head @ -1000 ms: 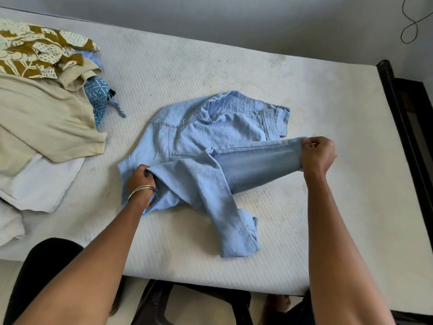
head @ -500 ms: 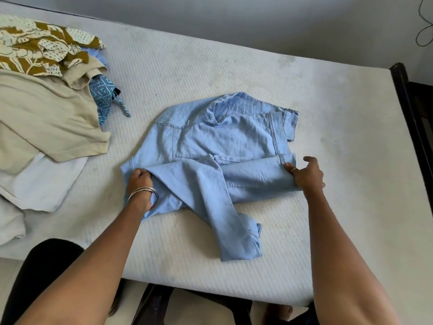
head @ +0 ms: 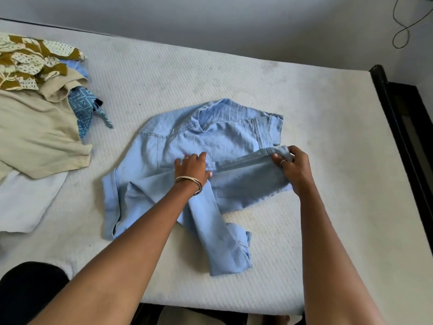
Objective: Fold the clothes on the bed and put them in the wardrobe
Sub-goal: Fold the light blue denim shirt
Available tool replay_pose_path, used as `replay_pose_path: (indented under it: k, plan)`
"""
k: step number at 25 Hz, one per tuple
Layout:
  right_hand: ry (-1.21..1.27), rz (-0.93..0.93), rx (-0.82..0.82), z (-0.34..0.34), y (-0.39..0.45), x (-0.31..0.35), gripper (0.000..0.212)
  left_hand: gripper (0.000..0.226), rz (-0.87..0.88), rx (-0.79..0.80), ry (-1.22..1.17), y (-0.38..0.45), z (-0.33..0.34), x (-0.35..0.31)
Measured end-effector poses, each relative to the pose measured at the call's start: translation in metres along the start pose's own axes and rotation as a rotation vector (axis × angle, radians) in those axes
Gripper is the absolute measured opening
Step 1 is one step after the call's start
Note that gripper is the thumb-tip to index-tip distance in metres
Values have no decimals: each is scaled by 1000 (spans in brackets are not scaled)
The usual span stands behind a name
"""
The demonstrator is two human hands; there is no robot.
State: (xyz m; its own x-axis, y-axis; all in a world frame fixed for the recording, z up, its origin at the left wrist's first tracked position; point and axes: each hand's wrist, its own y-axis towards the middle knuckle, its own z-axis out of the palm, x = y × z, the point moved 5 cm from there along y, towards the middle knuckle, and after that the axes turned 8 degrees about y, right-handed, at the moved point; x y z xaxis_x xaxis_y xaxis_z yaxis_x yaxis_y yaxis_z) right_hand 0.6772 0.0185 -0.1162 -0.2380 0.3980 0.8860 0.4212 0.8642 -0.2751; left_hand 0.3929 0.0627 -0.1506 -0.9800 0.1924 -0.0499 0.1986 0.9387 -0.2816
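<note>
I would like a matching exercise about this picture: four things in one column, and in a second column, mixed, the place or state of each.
Things:
1. left hand
2. right hand
3. beige garment
4. loose sleeve

Place or state:
A. lies in the pile at the left of the bed
B. rests flat on the middle of the light blue shirt
C. reaches toward the near edge of the mattress
D. grips the shirt's folded-over part at its right end

Pairs: 1-B, 2-D, 3-A, 4-C
</note>
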Motion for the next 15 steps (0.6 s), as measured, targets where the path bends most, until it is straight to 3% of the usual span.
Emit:
replay_pose_path:
  k: [2, 4, 6, 9, 12, 15]
  plan:
    - [3, -98, 34, -11, 0, 5, 20, 28, -2, 14, 11, 11, -3, -1]
    - [-62, -110, -22, -16, 4, 4, 21, 16, -17, -145, -260, 19, -15, 13]
    - [67, -10, -16, -10, 9, -4, 30, 14, -76, -252, -506, 20, -22, 31]
    - [107, 186, 213, 3, 2, -30, 68, 14, -165, -82, -622, 16, -10, 46]
    - [47, 215, 311, -11, -9, -46, 96, 20, -173, 1, -634, 17, 6, 47]
    - [41, 116, 124, -30, -12, -54, 56, 24, -113, 3, -618, 16, 11, 35]
